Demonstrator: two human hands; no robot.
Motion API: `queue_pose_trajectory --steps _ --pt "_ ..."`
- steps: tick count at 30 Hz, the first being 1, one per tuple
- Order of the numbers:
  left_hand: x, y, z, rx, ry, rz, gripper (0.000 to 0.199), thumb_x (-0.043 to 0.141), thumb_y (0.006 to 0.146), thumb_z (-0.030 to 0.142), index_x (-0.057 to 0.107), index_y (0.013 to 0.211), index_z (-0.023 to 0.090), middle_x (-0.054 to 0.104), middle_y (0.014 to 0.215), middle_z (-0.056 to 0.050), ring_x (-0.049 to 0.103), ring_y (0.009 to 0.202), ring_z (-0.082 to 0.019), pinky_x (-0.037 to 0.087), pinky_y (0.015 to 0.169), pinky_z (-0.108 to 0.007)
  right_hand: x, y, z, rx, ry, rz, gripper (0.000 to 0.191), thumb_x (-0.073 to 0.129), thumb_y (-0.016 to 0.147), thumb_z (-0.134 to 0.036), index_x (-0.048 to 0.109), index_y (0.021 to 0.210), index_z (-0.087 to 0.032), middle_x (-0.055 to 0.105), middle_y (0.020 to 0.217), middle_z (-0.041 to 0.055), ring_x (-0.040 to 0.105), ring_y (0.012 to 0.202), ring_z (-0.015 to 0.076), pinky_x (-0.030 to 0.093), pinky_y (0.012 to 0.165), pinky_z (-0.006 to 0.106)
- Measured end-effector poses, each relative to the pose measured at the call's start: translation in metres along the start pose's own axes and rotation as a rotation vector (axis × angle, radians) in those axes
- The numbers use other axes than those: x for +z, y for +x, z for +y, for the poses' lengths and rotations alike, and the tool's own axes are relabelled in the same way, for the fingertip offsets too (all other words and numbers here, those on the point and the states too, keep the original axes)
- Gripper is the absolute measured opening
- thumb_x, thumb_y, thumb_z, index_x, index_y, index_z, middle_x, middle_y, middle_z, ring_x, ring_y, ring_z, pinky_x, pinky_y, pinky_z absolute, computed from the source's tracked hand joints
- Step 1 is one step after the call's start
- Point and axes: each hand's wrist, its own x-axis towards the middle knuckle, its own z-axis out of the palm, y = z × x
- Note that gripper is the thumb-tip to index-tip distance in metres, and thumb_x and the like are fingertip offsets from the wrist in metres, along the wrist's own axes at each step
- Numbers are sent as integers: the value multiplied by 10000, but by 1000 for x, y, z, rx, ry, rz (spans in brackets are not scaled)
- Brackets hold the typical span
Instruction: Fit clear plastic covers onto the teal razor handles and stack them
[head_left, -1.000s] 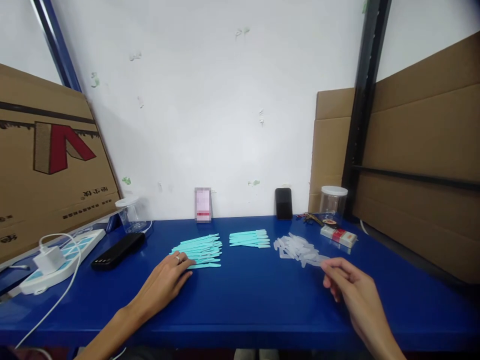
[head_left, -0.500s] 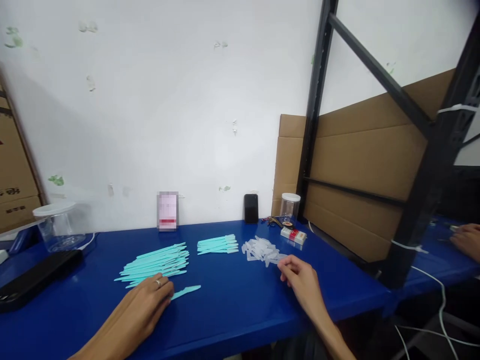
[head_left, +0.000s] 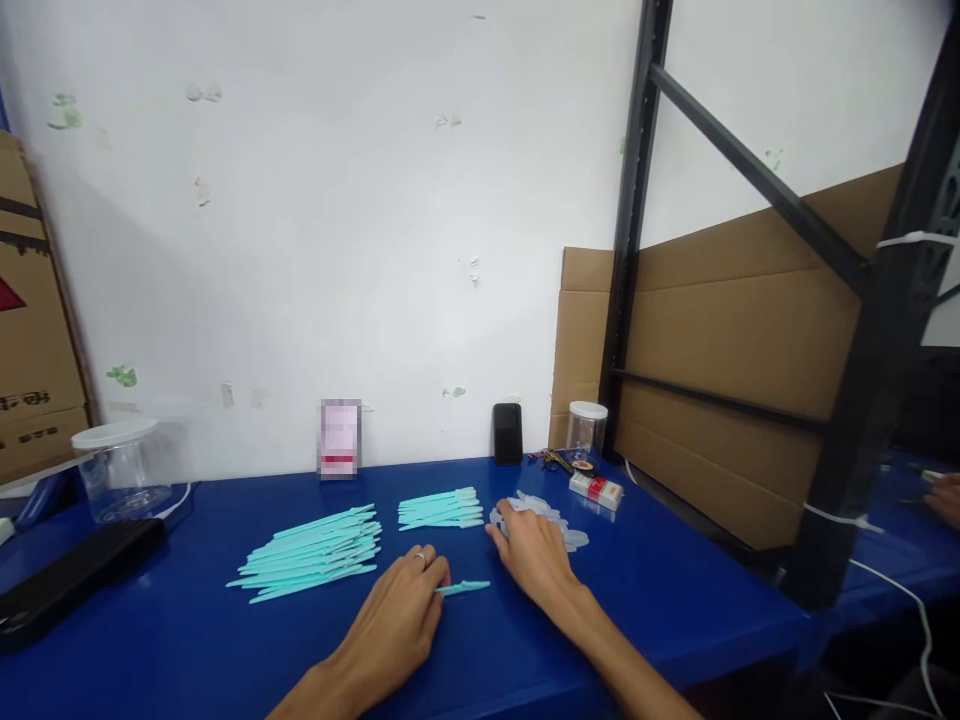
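My left hand (head_left: 401, 605) is closed on one turquoise eyebrow razor (head_left: 466, 586), whose end juts out to the right just above the table. Left of it lies a large pile of similar turquoise razors (head_left: 307, 553). A smaller, neater stack of razors (head_left: 440, 511) lies farther back, between the hands. My right hand (head_left: 534, 550) reaches over a heap of small translucent plastic caps (head_left: 574, 538) and covers part of it. Its thumb and fingers are bent together at the heap's left edge; what is between the fingertips is hidden.
On the blue table (head_left: 300, 655) a black case (head_left: 82, 565) and a lidded clear jar (head_left: 124, 480) stand left. A pinkish card (head_left: 340, 440) and a black phone (head_left: 508, 433) lean on the wall. A cigarette pack (head_left: 596, 491), keys (head_left: 553, 459) and another jar (head_left: 586, 432) sit right.
My left hand has moved right with the razor, away from the large pile. My right hand has shifted left from the heap's right edge onto the caps. The view has tilted slightly up.
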Motion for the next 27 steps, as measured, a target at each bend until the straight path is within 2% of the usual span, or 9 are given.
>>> queue_pose_trajectory --steps 4,7,11,15,21,24,27 --pt "6 -1 2 17 1 10 198 346 949 144 523 938 234 583 1022 -64 554 963 -233 454 879 -392 -7 30 8 -25 -29 -71 241 554 937 -285 641 1149 -214 705 1059 126 654 1030 304 465 828 384" --pt "6 -2 2 17 5 -1 206 339 957 151 527 938 233 582 1033 -62 545 952 -230 447 897 -404 -7 48 15 -42 -25 -172 283 625 916 -336 633 1160 -193 664 1148 96 630 1060 266 498 880 424" --pt "3 -2 3 13 4 -14 212 335 967 158 534 947 225 578 1038 -63 538 948 -223 441 914 -408 -2 60 22 -41 10 -298 318 610 938 -342 597 1205 -170 617 1223 82 629 1041 231 533 882 449" --pt "1 -2 5 -1 -2 -19 235 315 980 161 541 949 217 577 1039 -58 535 940 -214 433 930 -411 5 66 27 5 112 -342 313 602 944 -332 593 1216 -178 612 1233 85 632 1031 229 542 868 436" --pt "1 -3 4 -16 -31 -4 234 312 978 159 537 948 219 574 1027 -54 527 933 -222 439 888 -406 6 74 29 59 428 -249 297 613 936 -332 610 1181 -162 633 1185 74 648 972 214 557 819 407" --pt "3 -2 2 -16 -44 -3 233 313 979 161 537 952 222 573 1027 -53 526 936 -223 427 898 -408 -9 66 30 68 634 -147 200 645 892 -311 653 994 -139 681 980 48 655 860 193 547 705 314" --pt "5 -2 0 -18 -55 3 231 313 980 175 535 942 225 569 1010 -50 523 919 -224 423 862 -393 -30 44 31 61 835 -61 161 649 830 -317 630 880 -165 676 839 29 638 785 178 486 577 245"
